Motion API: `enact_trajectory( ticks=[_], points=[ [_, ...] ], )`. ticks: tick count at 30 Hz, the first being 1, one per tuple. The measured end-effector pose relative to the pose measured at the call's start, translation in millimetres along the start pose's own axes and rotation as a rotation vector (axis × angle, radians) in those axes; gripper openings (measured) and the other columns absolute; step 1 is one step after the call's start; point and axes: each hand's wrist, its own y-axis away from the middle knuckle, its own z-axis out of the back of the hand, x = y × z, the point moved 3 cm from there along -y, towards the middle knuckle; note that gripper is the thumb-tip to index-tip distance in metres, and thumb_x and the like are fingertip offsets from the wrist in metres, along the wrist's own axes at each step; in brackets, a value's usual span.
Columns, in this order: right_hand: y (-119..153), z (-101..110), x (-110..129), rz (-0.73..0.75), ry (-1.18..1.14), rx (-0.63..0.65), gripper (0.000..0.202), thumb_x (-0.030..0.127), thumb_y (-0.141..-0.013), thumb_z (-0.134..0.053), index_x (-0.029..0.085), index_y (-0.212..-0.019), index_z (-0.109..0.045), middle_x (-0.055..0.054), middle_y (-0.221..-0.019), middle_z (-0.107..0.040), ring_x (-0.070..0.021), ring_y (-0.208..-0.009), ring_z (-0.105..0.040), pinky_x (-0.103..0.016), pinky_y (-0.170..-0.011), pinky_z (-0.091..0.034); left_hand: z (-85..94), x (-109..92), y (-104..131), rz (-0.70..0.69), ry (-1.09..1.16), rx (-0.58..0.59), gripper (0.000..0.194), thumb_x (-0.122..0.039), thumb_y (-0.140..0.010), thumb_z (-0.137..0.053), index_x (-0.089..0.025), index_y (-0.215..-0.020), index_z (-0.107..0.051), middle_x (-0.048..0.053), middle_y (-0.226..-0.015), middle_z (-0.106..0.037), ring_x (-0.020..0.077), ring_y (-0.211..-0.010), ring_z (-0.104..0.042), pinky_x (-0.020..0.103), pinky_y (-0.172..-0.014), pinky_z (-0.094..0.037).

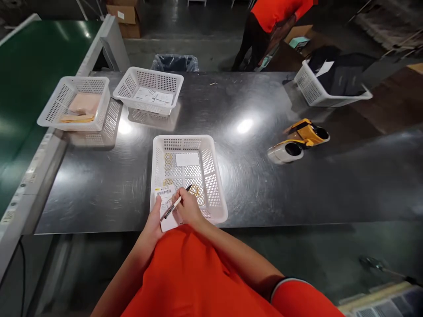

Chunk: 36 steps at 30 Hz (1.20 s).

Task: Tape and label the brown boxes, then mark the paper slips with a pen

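Observation:
My left hand (153, 221) grips a white paper slip (165, 193) printed with a barcode, its thumb along the left edge. My right hand (188, 207) is closed on a black-and-white pen (176, 203), which lies slanted over the slip. Both hands are at the near rim of a white plastic basket (216, 176), with the slip over its near left corner. Inside the basket lie a blank white card (187, 159) and several yellowish loops, perhaps rubber bands (194, 190). My right hand hides part of the slip.
Two more white baskets stand at the back left, one with papers (153, 95), one with pinkish packets (84, 104). A yellow-and-white device (299, 141) lies to the right. A basket of dark items (310, 86) and a person in orange (271, 17) are beyond. A green conveyor (42, 57) runs left.

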Motion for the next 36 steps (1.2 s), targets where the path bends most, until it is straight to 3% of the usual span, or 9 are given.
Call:
enact_trajectory(
  ticks=[5, 10, 13, 15, 17, 20, 24, 29, 36],
  points=[
    [-3, 9, 2, -0.006, 0.505, 0.060, 0.013, 0.013, -0.077, -0.052, 0.022, -0.085, -0.056, -0.003, -0.075, -0.064, -0.0170, -0.065, -0.056, -0.026, -0.055, -0.027, -1.3, -4, 10, -0.011, -0.024, 0.004, 0.057, -0.049, -0.092, -0.044, -0.015, -0.138, -0.048, 0.014, -0.107, -0.073, 0.0290, -0.099, -0.069, 0.044, -0.094, -0.052],
    [-30, 45, -22, -0.142, 0.558, -0.027, 0.020, 0.010, -0.079, -0.048, 0.020, -0.096, -0.054, -0.008, -0.084, -0.065, -0.0203, -0.074, -0.058, -0.027, -0.059, -0.031, 0.6, -10, 19, -0.009, -0.091, 0.012, 0.059, -0.058, -0.089, -0.043, -0.014, -0.125, -0.058, 0.015, -0.100, -0.073, 0.0286, -0.090, -0.070, 0.043, -0.084, -0.056],
    [-32, 61, -20, -0.052, 0.424, -0.187, 0.010, 0.018, -0.083, -0.048, 0.019, -0.092, -0.051, -0.011, -0.093, -0.063, -0.0221, -0.082, -0.057, -0.029, -0.064, -0.036, -0.7, -10, 22, -0.002, -0.096, 0.020, 0.062, -0.064, -0.086, -0.042, -0.015, -0.117, -0.063, 0.013, -0.096, -0.073, 0.0274, -0.085, -0.070, 0.042, -0.079, -0.056],
    [-23, 57, -8, 0.048, 0.077, -0.145, 0.015, 0.034, -0.090, -0.042, 0.022, -0.097, -0.046, -0.007, -0.090, -0.063, -0.0188, -0.075, -0.057, -0.029, -0.062, -0.039, -4.1, -7, 23, 0.015, -0.068, 0.020, 0.063, -0.067, -0.085, -0.041, -0.016, -0.113, -0.064, 0.012, -0.089, -0.073, 0.0264, -0.082, -0.070, 0.040, -0.078, -0.057],
    [-10, 41, 10, 0.073, -0.289, 0.047, 0.030, 0.050, -0.092, -0.033, 0.024, -0.104, -0.043, 0.000, -0.076, -0.060, -0.0147, -0.058, -0.053, -0.027, -0.055, -0.038, -8.7, -4, 23, 0.031, -0.030, 0.045, 0.062, -0.066, -0.085, -0.041, -0.017, -0.114, -0.064, 0.010, -0.087, -0.073, 0.0255, -0.083, -0.070, 0.039, -0.081, -0.056],
    [7, 16, 32, 0.080, -0.546, 0.190, 0.037, 0.058, -0.090, -0.033, 0.024, -0.089, -0.048, 0.005, -0.060, -0.046, -0.0113, -0.048, -0.041, -0.025, -0.048, -0.033, -12.4, -1, 21, 0.040, 0.017, 0.103, 0.060, -0.061, -0.088, -0.041, -0.018, -0.125, -0.059, 0.010, -0.099, -0.073, 0.0260, -0.093, -0.069, 0.040, -0.089, -0.054],
    [17, -3, 32, 0.162, -0.448, 0.102, 0.035, 0.048, -0.086, -0.047, 0.023, -0.062, -0.041, 0.005, -0.054, -0.038, -0.0100, -0.050, -0.035, -0.025, -0.049, -0.029, -5.5, 0, 18, 0.026, 0.022, 0.049, 0.055, -0.053, -0.091, -0.044, -0.018, -0.133, -0.053, 0.011, -0.109, -0.072, 0.0265, -0.099, -0.068, 0.040, -0.093, -0.052],
    [23, -10, 12, 0.119, -0.406, 0.031, 0.036, 0.043, -0.077, -0.061, 0.023, -0.058, -0.038, 0.007, -0.052, -0.038, -0.0095, -0.051, -0.035, -0.025, -0.050, -0.030, -2.5, 1, 23, 0.015, 0.044, 0.005, 0.057, -0.049, -0.091, -0.046, -0.015, -0.137, -0.048, 0.012, -0.109, -0.072, 0.0269, -0.099, -0.068, 0.040, -0.093, -0.053],
    [22, -6, 14, 0.138, -0.294, -0.064, 0.038, 0.037, -0.080, -0.054, 0.023, -0.054, -0.030, 0.006, -0.052, -0.036, -0.0101, -0.052, -0.036, -0.026, -0.052, -0.031, -6.7, 2, 24, 0.062, 0.024, 0.002, 0.058, -0.051, -0.092, -0.041, -0.015, -0.137, -0.048, 0.013, -0.111, -0.070, 0.0269, -0.099, -0.068, 0.042, -0.094, -0.052]
  ],
)
